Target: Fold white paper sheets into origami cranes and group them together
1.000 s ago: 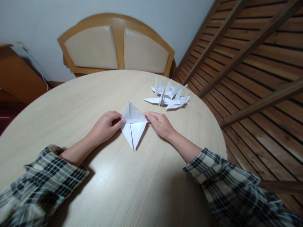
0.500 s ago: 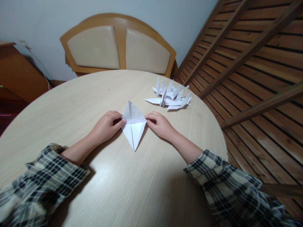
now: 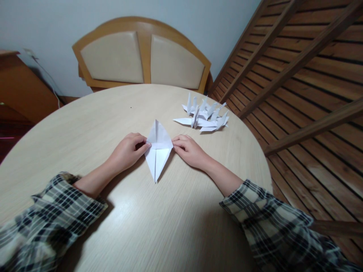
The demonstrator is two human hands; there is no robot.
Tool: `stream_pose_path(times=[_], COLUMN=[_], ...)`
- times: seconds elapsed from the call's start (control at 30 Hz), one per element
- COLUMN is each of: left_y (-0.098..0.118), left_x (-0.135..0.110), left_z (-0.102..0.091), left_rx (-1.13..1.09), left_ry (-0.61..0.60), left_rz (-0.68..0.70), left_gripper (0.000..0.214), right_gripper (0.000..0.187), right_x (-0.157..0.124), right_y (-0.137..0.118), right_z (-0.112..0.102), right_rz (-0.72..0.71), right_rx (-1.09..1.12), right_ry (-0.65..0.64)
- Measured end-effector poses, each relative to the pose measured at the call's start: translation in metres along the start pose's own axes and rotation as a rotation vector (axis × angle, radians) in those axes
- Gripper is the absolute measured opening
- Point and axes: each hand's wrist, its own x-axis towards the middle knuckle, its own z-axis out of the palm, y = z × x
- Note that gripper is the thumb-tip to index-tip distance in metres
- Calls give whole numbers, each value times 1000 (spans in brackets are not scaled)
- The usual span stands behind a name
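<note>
A white folded origami paper, shaped like a long diamond, is between my hands at the middle of the table. Its lower half has a slit down the centre, and one point faces me. My left hand pinches its left corner between thumb and fingers. On the other side, my right hand has thumb and fingers closed at the right corner. Beyond my right hand stands a group of several white paper cranes, close together with wings and necks sticking up.
The round pale wooden table fills the foreground. Behind it is a headboard-like wooden back with two cream panels. A slatted wooden partition slopes along the right. At the far left is a brown wooden cabinet.
The paper has turned slightly, its near point swinging left and its far point a little right. My right hand has shifted slightly left with its corner; my left hand stays nearly in place.
</note>
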Motion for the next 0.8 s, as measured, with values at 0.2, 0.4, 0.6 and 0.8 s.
stream_pose_path(times=[0.2,0.4,0.6,0.8], left_y=[-1,-1,3,7], left_x=[1,1,1,-1], left_z=[0,0,0,-1], left_rx=[8,8,-23,-75], left_ry=[5,13,2,-34], left_rz=[-6,-6,-10,-4], left_gripper=[28,27,27,27], right_gripper=[26,24,17,10], right_x=[0,0,2,2], right_y=[-1,0,-2,-3], right_z=[0,2,3,4], right_rz=[-27,3,2,5], right_rx=[-5,-31,-28,-23], right_ry=[-17,-20,-23,20])
